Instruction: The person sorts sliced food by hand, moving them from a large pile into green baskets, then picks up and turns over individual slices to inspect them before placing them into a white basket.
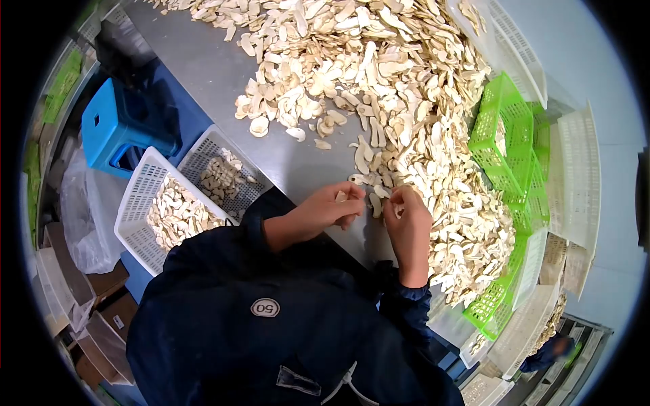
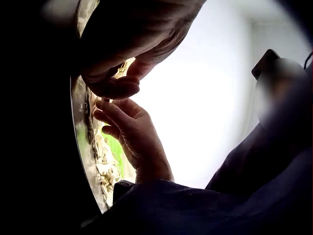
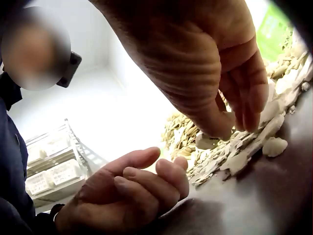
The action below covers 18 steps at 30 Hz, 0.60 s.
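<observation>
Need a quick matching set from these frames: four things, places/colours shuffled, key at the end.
Things
1. stool
2. slice pile
3. green baskets
4. left hand

Places or colours
A. along the pile's right side in the head view
B. between the white baskets and the right hand in the head view
C. blue
D. heaped on the grey table

Pairs: 1-C, 2-D, 3-A, 4-B
</observation>
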{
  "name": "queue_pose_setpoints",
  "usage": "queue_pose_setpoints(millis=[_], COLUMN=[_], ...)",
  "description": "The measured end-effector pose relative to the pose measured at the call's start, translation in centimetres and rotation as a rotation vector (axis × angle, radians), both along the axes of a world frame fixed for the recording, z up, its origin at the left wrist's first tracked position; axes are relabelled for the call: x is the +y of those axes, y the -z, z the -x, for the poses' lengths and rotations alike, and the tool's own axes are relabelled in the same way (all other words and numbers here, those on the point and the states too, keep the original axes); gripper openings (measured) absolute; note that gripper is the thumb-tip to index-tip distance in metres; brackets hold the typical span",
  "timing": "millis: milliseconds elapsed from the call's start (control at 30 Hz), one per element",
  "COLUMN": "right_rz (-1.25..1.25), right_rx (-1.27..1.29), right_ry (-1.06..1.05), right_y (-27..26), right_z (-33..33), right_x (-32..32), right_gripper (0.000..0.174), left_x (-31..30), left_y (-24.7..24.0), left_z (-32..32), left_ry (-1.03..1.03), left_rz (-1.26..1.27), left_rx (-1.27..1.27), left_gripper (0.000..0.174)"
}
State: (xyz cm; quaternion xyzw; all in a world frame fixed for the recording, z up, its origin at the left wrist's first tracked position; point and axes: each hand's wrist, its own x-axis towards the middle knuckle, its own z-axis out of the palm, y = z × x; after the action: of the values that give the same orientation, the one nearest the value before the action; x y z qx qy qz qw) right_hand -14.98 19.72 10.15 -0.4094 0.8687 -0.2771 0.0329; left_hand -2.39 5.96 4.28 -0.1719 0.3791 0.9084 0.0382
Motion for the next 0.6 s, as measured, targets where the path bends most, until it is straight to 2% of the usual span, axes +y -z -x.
queue_pose_setpoints(millis=[100,200,300,400,500,600], right_rz=[-0.027,0.082,0.206,0.218,0.188,0.23], right_rx=[-0.086,-0.143,-0.152,-0.261,-0.393,-0.514], right_ry=[0.012,-0.004,-0.051,-0.079,0.038,0.096], right_y=[-0.3,-0.4,-0.6,-0.7,-1.0,-0.5], right_z=[-0.5,-0.9,-1.1,-1.2,-1.2,-0.9], right_x=[-0.1,-0.2,-0.3,0.1,0.9,1.8], right_gripper=[0.01,0.01,0.01,0.011,0.017,0.022], left_x=[0.2,0.4,0.7,0.7,1.0,1.1], left_y=[-0.6,0.2,-0.2,0.8,0.3,1.2], left_z=[0.5,0.8,1.0,1.2,1.2,1.3], left_ry=[-0.031,-0.033,-0.112,-0.08,-0.134,-0.17], left_rz=[0.047,0.063,-0.042,0.04,0.079,0.256], left_rx=[-0.008,0.075,-0.023,-0.02,0.028,0.085], left_gripper=[0.026,0.028,0.027,0.025,0.02,0.019])
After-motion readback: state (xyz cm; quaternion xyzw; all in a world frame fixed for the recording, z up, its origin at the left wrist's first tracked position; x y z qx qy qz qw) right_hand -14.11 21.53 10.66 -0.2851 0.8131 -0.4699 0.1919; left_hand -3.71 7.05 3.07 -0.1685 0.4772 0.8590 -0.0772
